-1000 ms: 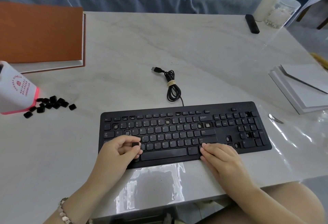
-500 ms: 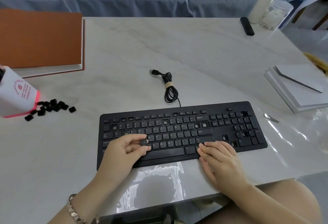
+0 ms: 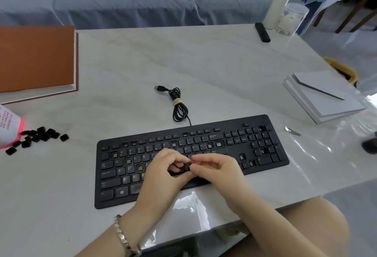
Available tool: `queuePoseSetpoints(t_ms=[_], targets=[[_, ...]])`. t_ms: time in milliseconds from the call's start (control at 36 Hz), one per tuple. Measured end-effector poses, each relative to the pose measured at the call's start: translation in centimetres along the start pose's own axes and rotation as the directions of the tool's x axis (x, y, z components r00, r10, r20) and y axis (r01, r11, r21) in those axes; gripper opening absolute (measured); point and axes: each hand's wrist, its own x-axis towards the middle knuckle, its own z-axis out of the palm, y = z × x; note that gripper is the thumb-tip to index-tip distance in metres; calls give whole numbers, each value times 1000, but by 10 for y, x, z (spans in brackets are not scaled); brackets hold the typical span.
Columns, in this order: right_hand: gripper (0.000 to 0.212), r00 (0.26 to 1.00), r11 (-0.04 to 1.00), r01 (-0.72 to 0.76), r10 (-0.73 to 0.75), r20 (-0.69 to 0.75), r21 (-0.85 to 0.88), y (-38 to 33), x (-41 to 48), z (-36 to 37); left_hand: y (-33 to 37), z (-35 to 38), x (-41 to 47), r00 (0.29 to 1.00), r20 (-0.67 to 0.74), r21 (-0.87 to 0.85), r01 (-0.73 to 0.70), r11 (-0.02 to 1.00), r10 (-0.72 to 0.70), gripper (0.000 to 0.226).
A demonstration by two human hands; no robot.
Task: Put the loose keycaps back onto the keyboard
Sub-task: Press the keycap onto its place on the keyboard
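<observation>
A black keyboard (image 3: 265, 150) lies near the table's front edge, with several bare key sockets showing in its rows. My left hand (image 3: 163, 171) and my right hand (image 3: 216, 167) meet above the keyboard's middle. Both pinch one small black keycap (image 3: 186, 166) between their fingertips. A pile of loose black keycaps (image 3: 38, 136) lies on the table at the far left, apart from the keyboard.
A white and pink container (image 3: 10, 130) sits beside the keycap pile. An orange-covered book (image 3: 34, 59) is at back left, the bundled USB cable (image 3: 177, 103) behind the keyboard, white booklets (image 3: 324, 95) and a metal tool (image 3: 292, 131) right, bottle (image 3: 277, 4), jar (image 3: 291, 20) and black bar (image 3: 262, 32) back right.
My left hand lifted the keycap from the keyboard's lower left toward the middle. My right hand rose off the keys and took hold of the same keycap. The camera tilted slightly.
</observation>
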Motion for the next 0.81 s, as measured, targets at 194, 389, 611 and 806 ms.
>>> queuePoseSetpoints(t_ms=[194, 389, 611, 806], targets=[[14, 991, 988, -130, 132, -14, 82, 6, 0, -16, -2, 13, 2, 996, 67, 35, -60, 998, 58, 27], [18, 984, 998, -35, 27, -178, -45, 1, -3, -74, -15, 15, 12, 980, 138, 255, -177, 951, 145, 31], [26, 958, 920, 7, -118, -261, -392, 4, -3, -133, -40, 19, 27, 964, 178, 607, -264, 750, 195, 52], [36, 948, 743, 68, -256, -190, -666, 15, 3, -142, -45, 22, 27, 964, 200, 712, -265, 651, 174, 51]])
